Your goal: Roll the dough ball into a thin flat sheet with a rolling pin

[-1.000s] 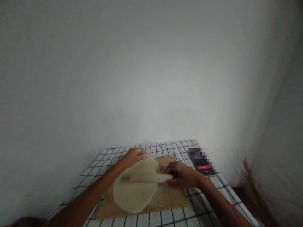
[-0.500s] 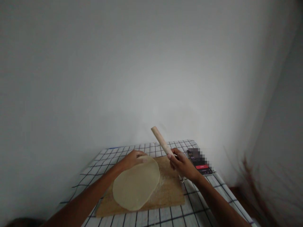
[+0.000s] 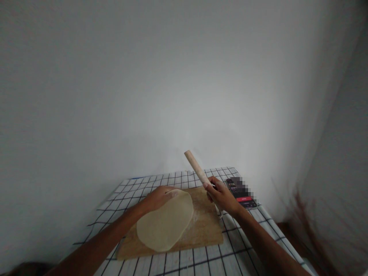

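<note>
A flat, pale sheet of dough (image 3: 165, 226) with a rounded outline lies on a wooden board (image 3: 205, 230) dusted with flour. At the sheet's far left edge is my left hand (image 3: 159, 197), its thumb on top and its fingers closed at the rim, mostly hidden from view. The rim looks slightly raised there. My right hand (image 3: 220, 195) is wrapped round a wooden rolling pin (image 3: 197, 166), holding it tilted up above the board's far right corner, apart from the dough.
The board rests on a table covered by a white tablecloth with dark grid lines (image 3: 198, 264). A phone (image 3: 243, 199) with a lit screen lies right of my right hand. Behind the table stands a pale wall (image 3: 172, 96). Thin reddish-brown twigs (image 3: 301, 211) stand at the right.
The dough's far edge by my left hand has been drawn up slightly, and that hand has shifted a little. The rolling pin stays raised in my right hand. The view has tilted slightly.
</note>
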A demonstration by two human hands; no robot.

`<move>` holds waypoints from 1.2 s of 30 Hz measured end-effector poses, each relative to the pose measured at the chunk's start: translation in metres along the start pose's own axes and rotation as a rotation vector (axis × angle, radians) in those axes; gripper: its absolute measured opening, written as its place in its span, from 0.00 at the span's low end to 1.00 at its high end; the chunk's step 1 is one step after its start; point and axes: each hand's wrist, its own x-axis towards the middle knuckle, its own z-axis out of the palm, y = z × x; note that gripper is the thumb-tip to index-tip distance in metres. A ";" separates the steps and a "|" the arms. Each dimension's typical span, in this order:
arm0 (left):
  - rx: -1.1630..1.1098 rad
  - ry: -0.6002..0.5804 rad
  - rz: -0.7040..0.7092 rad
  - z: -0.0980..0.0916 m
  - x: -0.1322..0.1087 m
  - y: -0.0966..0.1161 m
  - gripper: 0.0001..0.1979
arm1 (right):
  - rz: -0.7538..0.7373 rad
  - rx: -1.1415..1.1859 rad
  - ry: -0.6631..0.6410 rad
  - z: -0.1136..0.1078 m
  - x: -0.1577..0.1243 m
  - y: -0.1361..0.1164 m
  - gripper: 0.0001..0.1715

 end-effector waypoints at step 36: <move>-0.429 0.148 0.057 -0.104 0.002 0.021 0.28 | -0.068 -0.388 -0.006 0.010 0.066 -0.060 0.17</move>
